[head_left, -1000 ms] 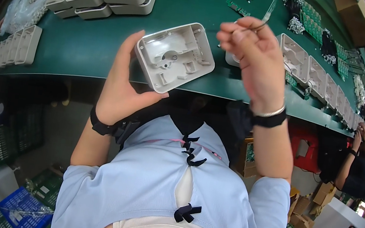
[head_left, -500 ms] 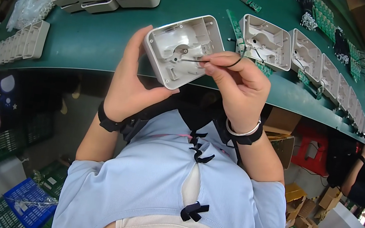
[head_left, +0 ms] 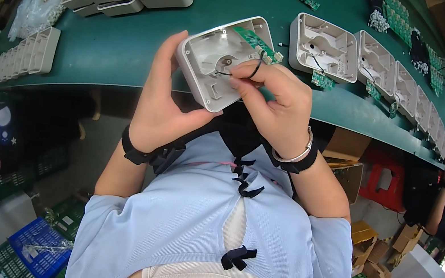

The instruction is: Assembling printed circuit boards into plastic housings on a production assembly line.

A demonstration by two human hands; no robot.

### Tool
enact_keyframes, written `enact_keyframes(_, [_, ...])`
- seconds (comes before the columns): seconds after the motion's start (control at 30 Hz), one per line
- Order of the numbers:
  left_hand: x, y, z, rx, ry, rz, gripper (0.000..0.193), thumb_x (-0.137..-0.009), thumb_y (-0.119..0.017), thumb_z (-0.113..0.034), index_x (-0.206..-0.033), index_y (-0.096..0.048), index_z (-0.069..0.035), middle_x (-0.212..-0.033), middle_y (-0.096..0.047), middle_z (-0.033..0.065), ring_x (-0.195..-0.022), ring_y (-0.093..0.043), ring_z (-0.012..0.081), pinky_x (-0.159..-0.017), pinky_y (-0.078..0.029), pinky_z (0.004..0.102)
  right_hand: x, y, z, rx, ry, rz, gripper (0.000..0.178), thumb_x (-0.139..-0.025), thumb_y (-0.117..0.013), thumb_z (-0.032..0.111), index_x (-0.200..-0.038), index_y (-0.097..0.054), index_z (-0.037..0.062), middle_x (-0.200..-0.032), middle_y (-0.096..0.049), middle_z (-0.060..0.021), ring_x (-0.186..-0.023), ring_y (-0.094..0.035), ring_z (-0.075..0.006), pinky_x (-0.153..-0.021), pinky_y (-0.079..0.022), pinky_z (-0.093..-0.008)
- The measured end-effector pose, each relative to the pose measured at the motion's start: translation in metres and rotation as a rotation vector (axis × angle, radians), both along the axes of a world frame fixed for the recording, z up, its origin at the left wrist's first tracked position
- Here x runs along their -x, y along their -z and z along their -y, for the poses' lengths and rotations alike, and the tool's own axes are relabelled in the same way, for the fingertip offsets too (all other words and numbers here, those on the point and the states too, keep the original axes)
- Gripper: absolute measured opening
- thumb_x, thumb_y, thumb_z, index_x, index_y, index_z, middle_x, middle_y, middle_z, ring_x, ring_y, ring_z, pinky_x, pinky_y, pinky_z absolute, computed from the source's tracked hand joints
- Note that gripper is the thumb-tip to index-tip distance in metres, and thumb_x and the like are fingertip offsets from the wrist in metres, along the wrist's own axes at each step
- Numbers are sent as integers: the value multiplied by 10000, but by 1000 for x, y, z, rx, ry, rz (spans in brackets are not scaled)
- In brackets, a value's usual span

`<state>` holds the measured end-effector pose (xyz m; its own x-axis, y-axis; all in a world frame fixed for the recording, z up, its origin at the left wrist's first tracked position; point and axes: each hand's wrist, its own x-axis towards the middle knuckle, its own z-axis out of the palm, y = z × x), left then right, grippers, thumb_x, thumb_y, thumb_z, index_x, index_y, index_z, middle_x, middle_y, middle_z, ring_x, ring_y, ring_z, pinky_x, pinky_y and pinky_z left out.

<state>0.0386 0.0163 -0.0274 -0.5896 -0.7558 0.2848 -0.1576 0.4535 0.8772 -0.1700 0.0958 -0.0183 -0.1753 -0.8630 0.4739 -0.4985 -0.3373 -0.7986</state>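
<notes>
Two hands, one housing: the left hand (head_left: 160, 113) has fingers and thumb wrapped about a light grey housing (head_left: 192, 81), open side up and tilted, over the near edge of the desk (head_left: 102, 55).
Right hand (head_left: 279, 110): thumb and fingers pinch a black wire (head_left: 256, 68), its tip near the round recess in the housing's base; whether it enters a hole cannot be told.
Circuit board (head_left: 253, 41): appears joined to the wire, lying across the housing's right rim; contact with the rim unclear.
Wire risk: may kink or miss, judged from the slanted approach and fingers hiding part of the recess.
Board risk: could swing, scrape the rim or strain the wire joint, since no finger appears to support it.
Housing risk: only the left hand grips it; a hard sideways push might twist it loose, and it could drop past the desk's near edge.
Neighbouring housings (head_left: 337, 48): row along the desk's right part, small boards (head_left: 322, 80) at their near sides; a wide right-hand swing could snag those leads.
</notes>
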Motion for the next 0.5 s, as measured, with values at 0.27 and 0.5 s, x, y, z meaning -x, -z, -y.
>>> enact_keyframes(0.27, [6,0,-12,-140,55,-122,1170,-680,-866,25,-1638,-201,-68,-1529,-455,161,-1391,-527,290,-1163,-441,437,-13,7,7,125,51,-191,223,-767,-810,-48,-963,-770,52,-902,-747,-74,-798,-703,-276,-734,-559,-345])
enact_keyframes(0.5, [5,3,-12,-219,74,-185,1164,-696,-872,57,-1632,-190,-63,-1547,-405,168,-1370,-556,296,-1113,-525,430,-3,-7,7,117,10,-361,239,-737,-804,-38,-948,-753,62,-862,-702,-71,-799,-657,-287,-725,-527,-365])
